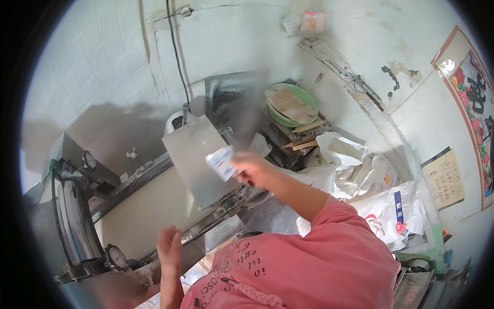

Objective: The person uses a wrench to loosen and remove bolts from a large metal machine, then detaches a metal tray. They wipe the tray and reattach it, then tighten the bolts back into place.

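My right hand (249, 169) is closed on a small white packet (222, 162) with blue and red print. It holds the packet in front of a flat grey metal plate (188, 149), part of a machine. My left hand (170, 246) is raised near the machine's front edge, its fingers stretched upward and nothing visible in them. Beyond it lies a wide cream-coloured surface (139, 216), bordered by dark rails. At the left stands a metal frame with round dials (116, 257).
Large white printed sacks (388, 213) stand at the right. Behind them a green basin (298, 103) with a brown board in it rests on stacked wood. A dark cable (177, 51) hangs down the wall. A decorated poster (471, 103) is at far right.
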A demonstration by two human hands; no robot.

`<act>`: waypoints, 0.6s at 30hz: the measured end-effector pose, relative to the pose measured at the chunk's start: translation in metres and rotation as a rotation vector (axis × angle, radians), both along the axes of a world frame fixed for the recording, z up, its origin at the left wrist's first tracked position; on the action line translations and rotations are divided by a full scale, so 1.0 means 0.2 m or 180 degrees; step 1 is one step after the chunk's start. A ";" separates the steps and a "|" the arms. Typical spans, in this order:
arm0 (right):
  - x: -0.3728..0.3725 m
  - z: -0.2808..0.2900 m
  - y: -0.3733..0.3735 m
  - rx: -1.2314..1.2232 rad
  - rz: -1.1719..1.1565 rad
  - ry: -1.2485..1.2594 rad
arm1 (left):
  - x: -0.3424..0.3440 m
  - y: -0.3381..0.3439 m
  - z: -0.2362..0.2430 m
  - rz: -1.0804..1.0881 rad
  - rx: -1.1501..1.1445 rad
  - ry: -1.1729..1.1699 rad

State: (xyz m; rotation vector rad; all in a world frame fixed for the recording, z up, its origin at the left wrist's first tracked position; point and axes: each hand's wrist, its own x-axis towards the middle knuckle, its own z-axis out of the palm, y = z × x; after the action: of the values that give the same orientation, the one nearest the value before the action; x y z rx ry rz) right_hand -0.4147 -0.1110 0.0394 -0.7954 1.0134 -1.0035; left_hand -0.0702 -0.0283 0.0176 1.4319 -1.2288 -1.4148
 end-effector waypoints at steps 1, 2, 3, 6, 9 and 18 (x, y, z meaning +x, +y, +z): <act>-0.16 -0.02 0.00 0.0077 -0.0361 -0.0004 | -0.01 0.01 -0.04 -0.0026 0.0107 -0.0095; -0.32 -0.05 -0.01 0.0116 -0.0686 -0.0020 | -0.03 0.02 -0.07 -0.0057 0.0229 -0.0212; -0.48 -0.08 -0.01 0.0100 -0.1028 -0.0016 | -0.07 0.02 -0.09 -0.0013 0.0267 -0.0310; -1.02 -0.20 -0.03 0.0319 -0.1941 -0.0245 | -0.23 -0.03 -0.20 0.0065 -0.0583 -0.1129; -1.66 -0.34 -0.07 0.0384 -0.2533 -0.0318 | -0.38 -0.16 -0.34 0.0556 -0.0571 -0.1237; -3.47 -0.41 -0.38 -0.0319 -0.3811 -0.0563 | -0.42 -0.39 -0.64 0.2273 0.0560 -0.2508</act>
State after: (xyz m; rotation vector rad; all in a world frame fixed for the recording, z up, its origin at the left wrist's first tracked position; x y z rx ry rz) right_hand -1.1084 -0.1872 -0.0426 -0.0840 1.2888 -2.1010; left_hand -0.1548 -0.1068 -0.1113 2.3639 -0.8525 -0.4697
